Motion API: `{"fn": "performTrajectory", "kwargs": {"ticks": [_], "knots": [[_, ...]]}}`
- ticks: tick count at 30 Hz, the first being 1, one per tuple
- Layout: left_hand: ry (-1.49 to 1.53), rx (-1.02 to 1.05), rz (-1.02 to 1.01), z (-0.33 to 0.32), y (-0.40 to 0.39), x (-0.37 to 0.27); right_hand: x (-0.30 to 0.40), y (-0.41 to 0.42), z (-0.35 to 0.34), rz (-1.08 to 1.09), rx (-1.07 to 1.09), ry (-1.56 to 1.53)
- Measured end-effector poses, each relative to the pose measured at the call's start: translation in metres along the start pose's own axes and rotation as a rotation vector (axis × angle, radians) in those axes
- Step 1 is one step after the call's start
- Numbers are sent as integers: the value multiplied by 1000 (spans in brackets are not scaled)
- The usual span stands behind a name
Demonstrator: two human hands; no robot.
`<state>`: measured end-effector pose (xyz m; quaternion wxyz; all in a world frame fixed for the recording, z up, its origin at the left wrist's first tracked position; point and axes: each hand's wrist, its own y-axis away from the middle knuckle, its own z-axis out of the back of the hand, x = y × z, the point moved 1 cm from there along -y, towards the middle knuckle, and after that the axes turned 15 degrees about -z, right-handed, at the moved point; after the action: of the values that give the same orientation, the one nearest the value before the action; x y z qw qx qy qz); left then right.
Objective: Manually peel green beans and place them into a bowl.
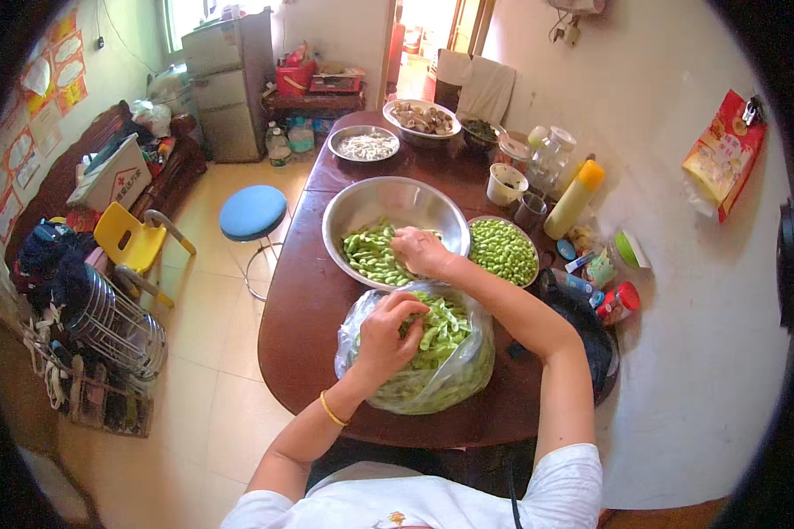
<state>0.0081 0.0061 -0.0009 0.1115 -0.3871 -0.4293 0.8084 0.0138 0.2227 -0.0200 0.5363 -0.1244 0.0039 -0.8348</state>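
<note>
My right hand (423, 252) reaches into a large stainless steel basin (397, 192), its fingers down among green bean pods (374, 254). Whether those fingers grip a pod is hidden. Closer to me, a clear plastic bag (430, 390) full of split, emptied green pods (446, 330) stands on the table. Over the bag's mouth is my left hand (390, 327), fingers curled at the pods; what they hold, if anything, does not show clearly. Beside the basin on the right, a dish of shelled green beans (503, 251) partly tucks behind my right forearm.
The brown wooden table (304, 317) also bears a plate of mushrooms (423, 120), a metal dish of pale shreds (365, 145), a white tub (506, 185), and a yellow-capped bottle (575, 198). Jars and packets line the wall side. A blue stool (253, 211) stands left.
</note>
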Motion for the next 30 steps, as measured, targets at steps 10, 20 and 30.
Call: {"fn": "performTrajectory", "kwargs": {"ticks": [10, 20, 30], "knots": [[19, 8, -18, -2, 0, 5, -1, 26, 48, -173, -111, -580], [120, -162, 90, 12, -6, -10, 53, 132, 83, -368, 103, -1356], [325, -206, 266, 6, -5, -4, 58, 142, 61, -350, 56, -1374]]}}
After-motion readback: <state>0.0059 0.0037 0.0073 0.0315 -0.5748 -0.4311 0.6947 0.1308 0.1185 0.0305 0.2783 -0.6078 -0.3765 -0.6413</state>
